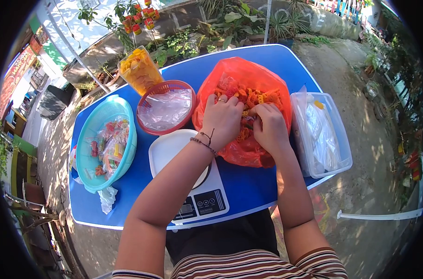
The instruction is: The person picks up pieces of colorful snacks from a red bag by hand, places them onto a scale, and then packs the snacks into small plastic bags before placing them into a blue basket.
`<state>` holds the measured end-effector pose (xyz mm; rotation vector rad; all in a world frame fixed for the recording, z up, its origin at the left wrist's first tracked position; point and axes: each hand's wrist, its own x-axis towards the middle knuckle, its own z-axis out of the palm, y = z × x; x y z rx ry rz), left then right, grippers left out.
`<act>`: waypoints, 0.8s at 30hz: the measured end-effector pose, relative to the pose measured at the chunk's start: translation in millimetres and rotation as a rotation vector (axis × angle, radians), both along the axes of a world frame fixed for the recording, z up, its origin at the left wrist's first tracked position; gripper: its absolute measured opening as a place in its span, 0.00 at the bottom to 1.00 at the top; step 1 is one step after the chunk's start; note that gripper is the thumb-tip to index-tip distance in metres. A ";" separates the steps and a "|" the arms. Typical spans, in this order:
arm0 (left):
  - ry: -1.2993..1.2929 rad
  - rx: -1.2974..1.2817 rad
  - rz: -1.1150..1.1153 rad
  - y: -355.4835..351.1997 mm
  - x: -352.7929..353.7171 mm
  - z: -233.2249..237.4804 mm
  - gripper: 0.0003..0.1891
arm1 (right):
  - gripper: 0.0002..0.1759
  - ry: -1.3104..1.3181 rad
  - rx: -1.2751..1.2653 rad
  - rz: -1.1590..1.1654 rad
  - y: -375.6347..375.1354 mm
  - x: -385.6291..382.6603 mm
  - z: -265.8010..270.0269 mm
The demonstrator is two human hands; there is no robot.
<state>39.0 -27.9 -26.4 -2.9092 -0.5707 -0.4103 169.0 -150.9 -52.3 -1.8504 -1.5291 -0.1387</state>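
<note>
Red bag [239, 74] on the desk [248, 186], orange snacks [260, 97] heaped inside it, left hand [223, 118] and right hand [268, 125] side by side on the heap, equally near, fingers curled down into it, actual grip hidden, can't tell.

1. Fingertips of my left hand [223, 120] and right hand [268, 126] are buried in orange crinkly snacks [262, 98] inside the red plastic bag [248, 74]; can't tell what they grip.
2. My left forearm covers part of the white digital kitchen scale [211, 200]; display unreadable.
3. Small packets [111, 144] in the teal plastic basket [99, 114]: contents too small to tell.
4. Clear plastic box [344, 149]: contents indistinct.
</note>
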 end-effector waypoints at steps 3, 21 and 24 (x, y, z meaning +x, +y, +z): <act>-0.059 0.051 0.089 -3.2 -2.4 -0.1 0.12 | 0.16 -0.030 -0.048 0.000 3.9 -3.6 -10.3; -0.022 -0.142 0.082 6.8 -4.0 -4.6 0.14 | 0.12 -0.062 -0.154 -0.058 -3.4 -5.8 0.3; -0.032 -0.274 0.085 5.8 -7.4 3.6 0.12 | 0.17 -0.035 -0.134 -0.077 -2.9 -4.7 -0.5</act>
